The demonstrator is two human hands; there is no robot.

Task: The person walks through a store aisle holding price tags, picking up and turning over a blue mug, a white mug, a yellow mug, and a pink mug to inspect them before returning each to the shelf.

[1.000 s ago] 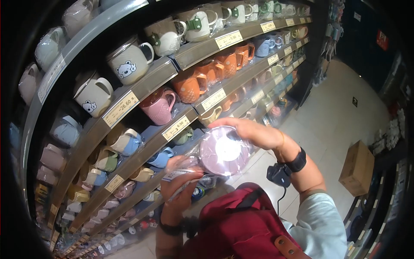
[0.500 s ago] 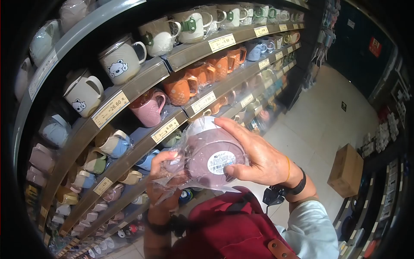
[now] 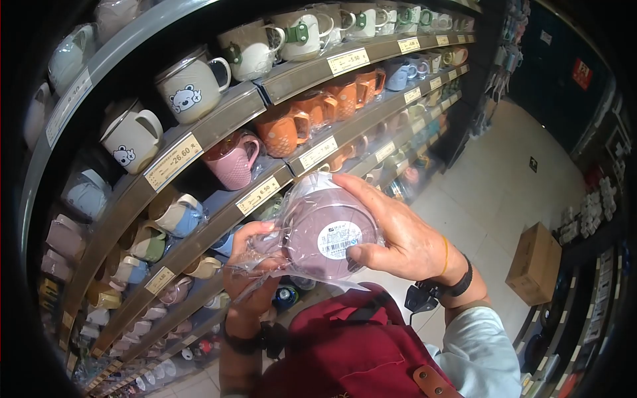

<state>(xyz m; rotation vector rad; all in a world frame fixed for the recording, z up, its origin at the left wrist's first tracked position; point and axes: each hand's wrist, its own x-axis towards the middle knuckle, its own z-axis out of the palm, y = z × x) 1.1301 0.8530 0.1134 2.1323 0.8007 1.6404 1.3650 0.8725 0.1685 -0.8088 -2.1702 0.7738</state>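
A mauve mug [image 3: 312, 222] in a clear plastic bag is held in front of my chest, its base turned toward me. On the base is a round white label [image 3: 340, 239] with a barcode and small print. My right hand [image 3: 398, 242] wraps the mug's right side, thumb on the base at the label's edge and fingers over the far side. Gripping the handle side through crinkled plastic is my left hand [image 3: 255, 265]. The plastic partly hides the handle and the left fingers.
Curved shelves [image 3: 232, 109] of mugs with price tags rise at the left and ahead. A pink mug [image 3: 233, 159] and an orange mug [image 3: 282, 132] stand near the held one. On the tiled floor at the right lies a cardboard box [image 3: 533, 263], beside another shelf.
The mug has tilted slightly, and its base and label now face me a little more squarely. Both hands keep their hold. The shelves have shifted slightly in view.
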